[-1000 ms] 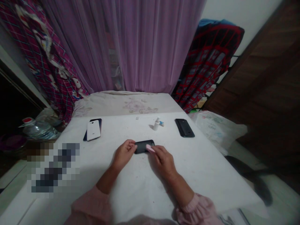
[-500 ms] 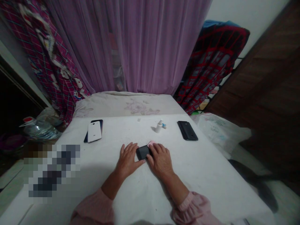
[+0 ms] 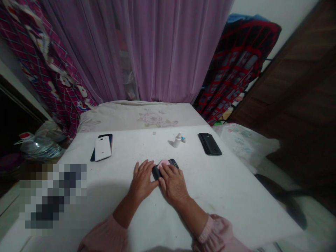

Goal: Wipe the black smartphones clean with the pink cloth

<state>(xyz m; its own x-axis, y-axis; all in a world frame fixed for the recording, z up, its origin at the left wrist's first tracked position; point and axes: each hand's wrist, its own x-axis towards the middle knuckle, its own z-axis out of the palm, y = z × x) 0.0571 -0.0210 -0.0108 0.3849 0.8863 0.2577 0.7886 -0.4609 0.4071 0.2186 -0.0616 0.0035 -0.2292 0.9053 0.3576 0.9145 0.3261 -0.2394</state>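
Left hand (image 3: 143, 180): spread-fingered, at phone's (image 3: 155, 172) left end
Right hand (image 3: 174, 183): over pink pad (image 3: 163, 163), pinch unclear, part-hiding phone
Table (image 3: 236, 196): bottle (image 3: 177, 141) upright beyond, white phone (image 3: 103, 148) left, black phones (image 3: 210, 144) right

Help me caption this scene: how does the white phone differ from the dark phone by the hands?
The white phone lies lengthwise atop a dark blue phone; the handled phone lies crosswise on the table. The white phone is untouched, while the left hand is at the handled phone's edge and the right hand holds a pink pad on it. Both lie flat.
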